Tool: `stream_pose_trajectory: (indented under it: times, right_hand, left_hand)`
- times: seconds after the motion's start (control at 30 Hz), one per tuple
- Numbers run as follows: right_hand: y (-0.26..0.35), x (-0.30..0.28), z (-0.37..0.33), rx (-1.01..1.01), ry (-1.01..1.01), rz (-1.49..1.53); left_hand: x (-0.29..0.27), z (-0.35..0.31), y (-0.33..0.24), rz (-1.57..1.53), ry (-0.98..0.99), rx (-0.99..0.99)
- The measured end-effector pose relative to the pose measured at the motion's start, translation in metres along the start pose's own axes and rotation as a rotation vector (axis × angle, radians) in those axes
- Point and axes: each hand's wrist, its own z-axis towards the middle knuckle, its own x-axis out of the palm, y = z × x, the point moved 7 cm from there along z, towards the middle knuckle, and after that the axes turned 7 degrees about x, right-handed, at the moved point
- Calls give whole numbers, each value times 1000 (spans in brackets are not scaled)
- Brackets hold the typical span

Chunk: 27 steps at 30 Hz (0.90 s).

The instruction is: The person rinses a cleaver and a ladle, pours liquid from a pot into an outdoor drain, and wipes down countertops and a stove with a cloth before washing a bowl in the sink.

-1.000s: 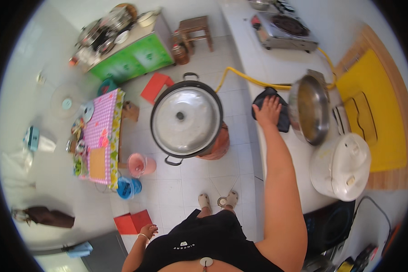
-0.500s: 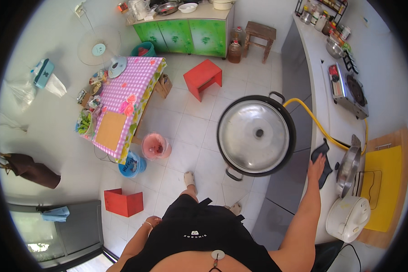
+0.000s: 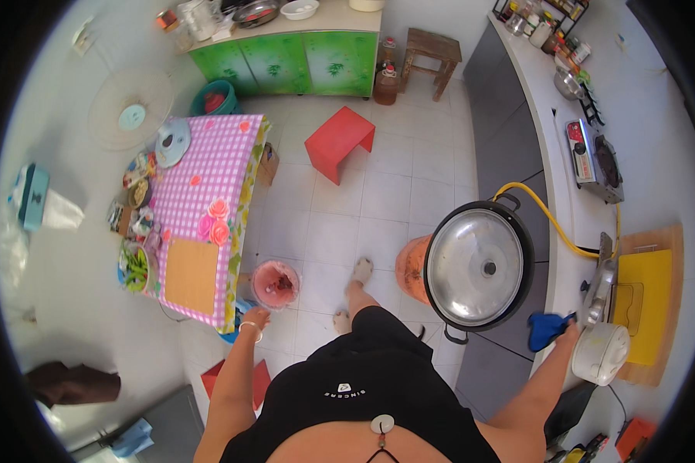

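My right hand (image 3: 570, 333) is closed on the edge of a blue cloth (image 3: 547, 330), which hangs at the front edge of the right counter, beside a white lidded pot (image 3: 601, 353). Its fingertips are partly hidden. To the left of the cloth stands a big black pan (image 3: 527, 270) with two side handles, covered by a domed metal lid (image 3: 471, 266) with a dark knob. My left hand (image 3: 255, 318) hangs in the air with nothing in it, fingers loosely apart. It is closest to a pink bucket (image 3: 275, 285) and partly covers a blue bucket (image 3: 232, 335).
An orange rounded base (image 3: 412, 268) shows under the pan. A yellow hose (image 3: 544, 212) runs to a gas stove (image 3: 594, 162). A red stool (image 3: 340, 143) stands ahead on the tiles; a checked-cloth table (image 3: 201, 185) is at left. Another red stool (image 3: 261, 382) is beside my left forearm.
My right hand was flat on a dark cloth on the counter; now it grips a lifted blue cloth nearer me. My left hand has moved forward toward the buckets. The view has shifted.
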Motion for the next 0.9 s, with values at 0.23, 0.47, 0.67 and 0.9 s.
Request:
stream_pose_trajectory:
  times: [0.23,0.47,0.67,0.9]
  right_hand:
    - [126,134,-77,21,173,419]
    - [175,365,-119,60,396,503]
    - [141,513,-140,196,449,496]
    - [120,496,-78,-32,-148,536]
  left_hand:
    - [-134,85,-207,-77,27,113]
    - [-235,177,-150,-21,74,-38]
    - [-302,253,-89,20,159,-157]
    - [-353,429,-149,219,343,29]
